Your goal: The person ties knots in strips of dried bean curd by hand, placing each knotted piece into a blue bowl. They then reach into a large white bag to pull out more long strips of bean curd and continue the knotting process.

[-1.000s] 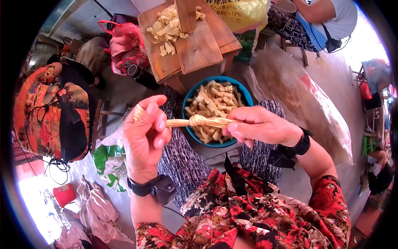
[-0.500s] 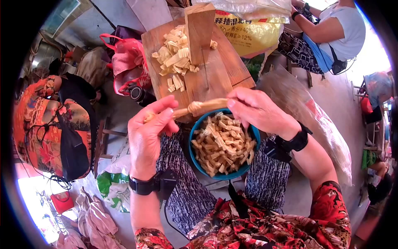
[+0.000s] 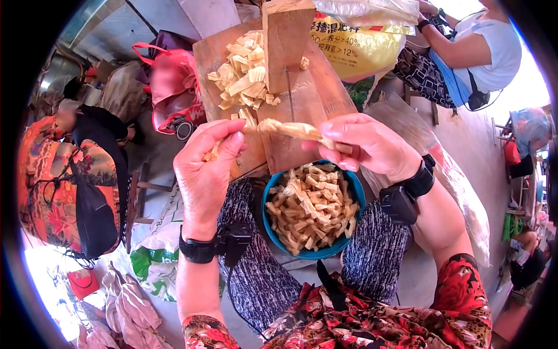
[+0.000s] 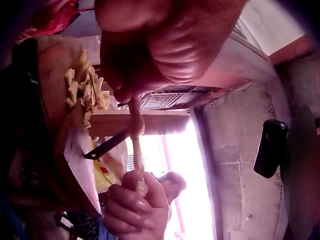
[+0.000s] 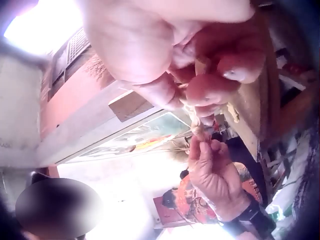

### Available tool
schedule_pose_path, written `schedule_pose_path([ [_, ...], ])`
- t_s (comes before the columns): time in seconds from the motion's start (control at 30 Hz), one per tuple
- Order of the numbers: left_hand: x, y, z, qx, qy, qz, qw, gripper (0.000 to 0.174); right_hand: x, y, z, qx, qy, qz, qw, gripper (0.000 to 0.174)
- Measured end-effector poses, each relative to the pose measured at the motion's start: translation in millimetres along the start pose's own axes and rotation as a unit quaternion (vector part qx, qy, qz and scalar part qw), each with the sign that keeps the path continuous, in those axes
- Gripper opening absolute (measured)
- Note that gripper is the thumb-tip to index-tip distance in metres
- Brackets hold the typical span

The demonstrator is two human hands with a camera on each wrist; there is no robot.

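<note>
While both your hands are gripping the work, a knotted, pale-yellow, ribbon-like strip (image 3: 296, 129) is spanning the space between them. In the head view, this strip is hanging in the air at 12 o'clock from a round, teal-blue bowl (image 3: 356, 181), and its knot is sitting nearer your left side.

Your left hand (image 3: 200, 174), between 8 and 9 o'clock from the strip, is clamping one end between thumb and bent fingers. Your right hand (image 3: 375, 145), at 3 o'clock from the strip, is pinching the opposite end, and a short tip is projecting past the fingertips.

The bowl is holding a heap of short, pale-yellow pieces (image 3: 311, 212) between your knees. All positions below are referring to the bowl:

- 12 o'clock: a brown wooden bench (image 3: 302, 104) is carrying an upright wooden block (image 3: 286, 46).
- 11 o'clock: a loose pile of pale-yellow folded pieces (image 3: 247, 70) is lying on the bench, beside the block.
- Between 12 and 1: a yellow printed bag (image 3: 360, 52) is standing beyond the bench.
- Between 10 and 11: a pink-red handled bag (image 3: 174, 81) is resting beside the bench.
</note>
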State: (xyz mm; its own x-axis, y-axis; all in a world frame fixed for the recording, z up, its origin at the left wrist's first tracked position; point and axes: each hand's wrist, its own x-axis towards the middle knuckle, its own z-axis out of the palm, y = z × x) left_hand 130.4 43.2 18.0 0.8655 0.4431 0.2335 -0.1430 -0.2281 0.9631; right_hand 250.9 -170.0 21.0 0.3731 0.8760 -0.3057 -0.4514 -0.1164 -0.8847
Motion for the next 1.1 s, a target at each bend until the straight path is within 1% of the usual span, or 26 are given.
schedule_pose_path([
  [0.1, -1, -3, -9, 0.038, -0.017, 0.001, 0.999, 0.012, -3, 1, -1, -0.057, 0.026, 0.031, 0.998, 0.03],
  [0.2, -3, -10, -8, 0.021, -0.006, -0.057, 0.998, 0.012, 0, 7, -2, -0.15, 0.051, 0.01, 0.987, 0.023],
  [0.23, -3, -10, -7, 0.018, -0.002, -0.053, 0.998, 0.011, 1, 8, 0, -0.184, 0.083, -0.013, 0.979, 0.022],
  [0.33, 2, -4, 0, 0.017, 0.028, -0.077, 0.997, 0.011, 8, 6, 1, -0.305, 0.159, -0.098, 0.934, 0.024],
  [0.37, 4, -3, 1, 0.017, 0.035, -0.076, 0.996, 0.012, 14, 9, 1, -0.353, 0.198, -0.147, 0.903, 0.025],
  [0.47, 11, -3, 3, 0.016, 0.044, -0.07, 0.996, 0.014, 21, 11, 3, -0.408, 0.231, -0.214, 0.857, 0.025],
  [0.57, 11, -9, 3, 0.014, 0.048, -0.069, 0.996, 0.015, 24, 13, 2, -0.449, 0.25, -0.219, 0.829, 0.025],
  [0.63, 12, -13, 5, 0.011, 0.06, -0.067, 0.996, 0.015, 26, 16, 5, -0.453, 0.26, -0.225, 0.823, 0.025],
  [0.67, 13, -15, 7, 0.025, 0.059, -0.09, 0.994, 0.015, 27, 16, 5, -0.455, 0.265, -0.228, 0.819, 0.025],
  [0.73, 14, -20, 10, 0.056, 0.058, -0.135, 0.988, 0.015, 29, 20, 3, -0.513, 0.297, -0.235, 0.77, 0.025],
  [0.77, 14, -25, 11, 0.099, 0.062, -0.109, 0.987, 0.015, 31, 22, 1, -0.54, 0.311, -0.238, 0.744, 0.025],
  [0.8, 12, -23, 5, 0.083, 0.065, -0.126, 0.986, 0.015, 31, 20, -6, -0.564, 0.348, -0.189, 0.725, 0.024],
  [0.87, 9, -14, -9, 0.048, 0.072, -0.148, 0.985, 0.014, 20, 19, -18, -0.491, 0.342, -0.142, 0.789, 0.026],
  [0.9, 4, -9, -11, 0.019, 0.053, -0.131, 0.99, 0.014, 11, 16, -13, -0.464, 0.327, -0.166, 0.807, 0.026],
  [1.0, -8, 9, 1, -0.045, -0.009, -0.147, 0.988, 0.014, -5, 16, 8, -0.409, 0.338, -0.222, 0.818, 0.025],
  [1.03, -9, 15, 9, -0.044, -0.034, -0.119, 0.991, 0.014, -10, 9, 20, -0.451, 0.314, -0.263, 0.793, 0.022],
  [1.07, -10, 16, 17, -0.067, -0.051, -0.111, 0.99, 0.013, 1, 12, 24, -0.447, 0.299, -0.397, 0.744, 0.021],
  [1.1, -8, 19, 26, -0.1, -0.049, -0.125, 0.986, 0.013, 8, 11, 21, -0.49, 0.274, -0.436, 0.703, 0.023],
])
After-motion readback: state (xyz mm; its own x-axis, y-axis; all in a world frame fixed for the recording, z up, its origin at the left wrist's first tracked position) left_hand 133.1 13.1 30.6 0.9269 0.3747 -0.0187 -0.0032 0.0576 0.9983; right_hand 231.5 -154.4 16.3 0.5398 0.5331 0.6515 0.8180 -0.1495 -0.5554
